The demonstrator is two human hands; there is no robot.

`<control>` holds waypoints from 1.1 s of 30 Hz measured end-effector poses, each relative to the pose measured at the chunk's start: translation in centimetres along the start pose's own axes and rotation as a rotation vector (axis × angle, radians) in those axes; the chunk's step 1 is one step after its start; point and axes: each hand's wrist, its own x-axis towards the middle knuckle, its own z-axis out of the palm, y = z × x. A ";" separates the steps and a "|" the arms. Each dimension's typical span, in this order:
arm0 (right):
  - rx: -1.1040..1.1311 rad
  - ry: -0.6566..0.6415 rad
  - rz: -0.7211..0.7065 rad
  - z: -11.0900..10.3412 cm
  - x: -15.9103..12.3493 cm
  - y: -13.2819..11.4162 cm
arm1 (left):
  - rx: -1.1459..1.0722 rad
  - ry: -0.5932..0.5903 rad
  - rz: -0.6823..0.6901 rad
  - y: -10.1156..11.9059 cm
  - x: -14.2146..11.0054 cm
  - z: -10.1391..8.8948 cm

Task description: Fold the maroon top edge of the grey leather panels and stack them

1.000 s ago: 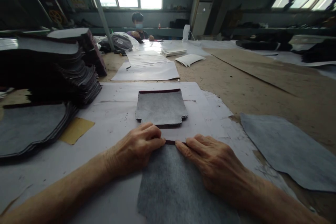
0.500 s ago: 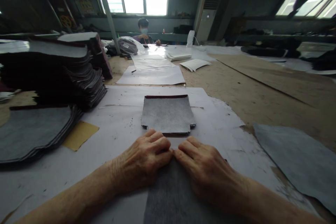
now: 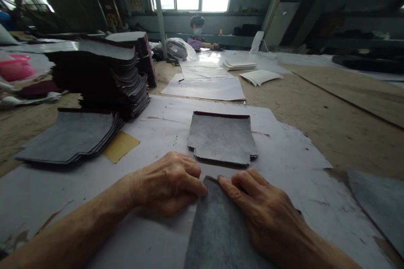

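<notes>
A grey felt-like sheet (image 3: 217, 222) lies on the white paper in front of me, its narrow far end between my hands. My left hand (image 3: 173, 183) has curled fingers, with the fingertips at the sheet's left edge near the far corner. On the other side, my right hand (image 3: 265, 206) rests over the sheet, its index finger against the far edge and the other fingers bent; the thumb is hidden. Just beyond both hands sits a small stack of grey pieces (image 3: 222, 138) with notched corners and a dark red strip along the far edge.
At left stand a tall stack of dark sheets (image 3: 107, 75), a lower stack of grey pieces (image 3: 75, 134) and a yellow card (image 3: 121, 147). Another grey sheet (image 3: 378, 201) lies at right. White papers (image 3: 205, 86) lie farther back. A masked person (image 3: 197, 38) sits across the table.
The view has turned left. My hands have moved apart slightly, uncovering the sheet's far end. My right index finger has stretched out along that edge. The person opposite has moved an arm.
</notes>
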 end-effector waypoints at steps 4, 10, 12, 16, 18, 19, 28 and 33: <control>-0.033 -0.049 -0.008 0.1 0.2 0.1 | 0.004 -0.049 -0.031 -0.2 -0.1 -0.1; -0.096 -0.109 -0.002 0.3 0.5 0.2 | 0.017 -0.069 -0.036 -0.1 0.0 -0.2; -0.126 -0.119 -0.002 0.3 0.5 0.1 | 0.019 -0.060 -0.034 -0.1 0.0 -0.2; -0.157 -0.142 0.012 0.2 0.6 -0.3 | 0.017 -0.036 -0.029 -0.2 0.0 -0.2; -0.184 -0.153 0.029 0.2 0.8 -0.5 | 0.012 -0.026 -0.022 -0.3 0.0 -0.1; -0.205 -0.158 0.035 0.2 0.9 -0.6 | 0.008 -0.023 -0.019 -0.3 0.0 -0.1; -0.052 0.127 0.135 -0.9 0.5 -0.1 | -0.089 0.006 -0.060 -0.4 -0.1 -0.1; -0.039 0.118 0.095 -1.4 0.2 -0.2 | -0.133 0.019 -0.081 -0.3 -0.2 -0.1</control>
